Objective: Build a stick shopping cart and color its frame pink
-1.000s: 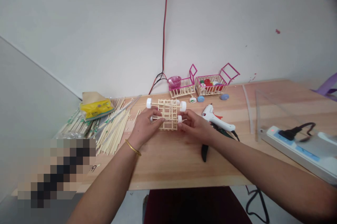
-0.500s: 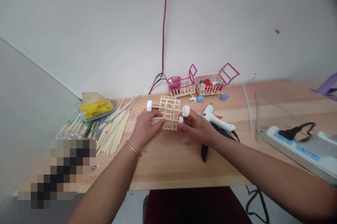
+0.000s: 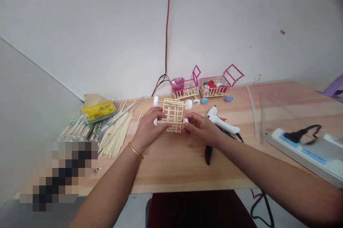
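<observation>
A small cart frame (image 3: 173, 110) built of thin wooden sticks is held just above the table, its two axles facing up. White bottle caps serve as wheels; one far cap (image 3: 188, 104) sits at the right end of the far axle, another at its left end. My left hand (image 3: 150, 122), with a bracelet at the wrist, grips the frame's left side, thumb along the near axle, partly hiding a cap there. My right hand (image 3: 199, 126) pinches the near right bottle cap (image 3: 185, 122) between thumb and fingers at the axle's end.
A white glue gun (image 3: 222, 120) lies right of my hands, near a power strip (image 3: 302, 151). Behind stand two stick carts with pink trim (image 3: 215, 87). Loose wooden sticks (image 3: 116, 133) and a yellow packet (image 3: 98, 111) lie at left.
The cart frame has tilted, so the far axle and its caps have moved away toward the wall. My right fingers now hold the near right cap, and a near left cap shows.
</observation>
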Tool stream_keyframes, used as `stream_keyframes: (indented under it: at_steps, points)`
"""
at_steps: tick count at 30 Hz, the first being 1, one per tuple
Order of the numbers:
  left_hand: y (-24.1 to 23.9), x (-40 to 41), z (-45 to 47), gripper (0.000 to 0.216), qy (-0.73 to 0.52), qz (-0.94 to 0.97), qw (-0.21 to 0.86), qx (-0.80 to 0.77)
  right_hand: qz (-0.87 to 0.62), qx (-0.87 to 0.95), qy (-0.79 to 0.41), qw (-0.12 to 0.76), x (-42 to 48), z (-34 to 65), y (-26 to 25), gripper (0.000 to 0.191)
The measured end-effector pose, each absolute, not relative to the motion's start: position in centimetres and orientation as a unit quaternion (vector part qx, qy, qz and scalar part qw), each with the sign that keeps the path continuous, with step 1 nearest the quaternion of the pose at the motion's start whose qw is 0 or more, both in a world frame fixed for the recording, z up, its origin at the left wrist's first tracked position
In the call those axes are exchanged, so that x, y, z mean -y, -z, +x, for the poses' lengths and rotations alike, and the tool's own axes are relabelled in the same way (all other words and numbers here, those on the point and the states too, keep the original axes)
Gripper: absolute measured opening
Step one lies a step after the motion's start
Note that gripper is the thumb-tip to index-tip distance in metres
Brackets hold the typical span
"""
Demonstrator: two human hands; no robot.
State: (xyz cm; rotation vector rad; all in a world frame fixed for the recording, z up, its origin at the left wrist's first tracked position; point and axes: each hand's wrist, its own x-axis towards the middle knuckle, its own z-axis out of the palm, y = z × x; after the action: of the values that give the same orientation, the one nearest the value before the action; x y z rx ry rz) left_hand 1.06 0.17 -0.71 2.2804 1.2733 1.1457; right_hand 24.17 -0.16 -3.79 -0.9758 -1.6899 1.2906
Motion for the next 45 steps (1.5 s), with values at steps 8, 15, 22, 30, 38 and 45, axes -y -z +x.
stream_keyframes:
  at_steps: [8,15,22,30,38,45]
  points:
    - [-0.1,0.2,1.0,0.011,-0.398,0.766,0.195,-0.466,-0.368,0.652,-0.528,0.402,0.2,24.1,4.2,0.03]
    - [0.5,-0.1,0.9,0.012,-0.435,0.735,0.244,-0.46,-0.378,0.66,-0.51,0.403,0.1,24.3,4.3,0.026]
    - [0.4,-0.1,0.8,0.013,-0.428,0.736,0.256,-0.458,-0.373,0.65,-0.52,0.411,0.2,24.1,4.3,0.027]
    - [0.1,0.1,1.1,0.01,-0.424,0.727,0.256,-0.475,-0.373,0.646,-0.526,0.408,0.4,24.0,4.2,0.028]
    - [0.4,0.2,1.4,0.02,-0.445,0.685,0.297,-0.494,-0.347,0.666,-0.513,0.417,0.4,23.9,4.8,0.023]
    - [1.2,0.1,1.3,0.042,-0.502,0.71,0.266,-0.415,-0.35,0.689,-0.476,0.419,-0.2,24.2,5.3,0.024]
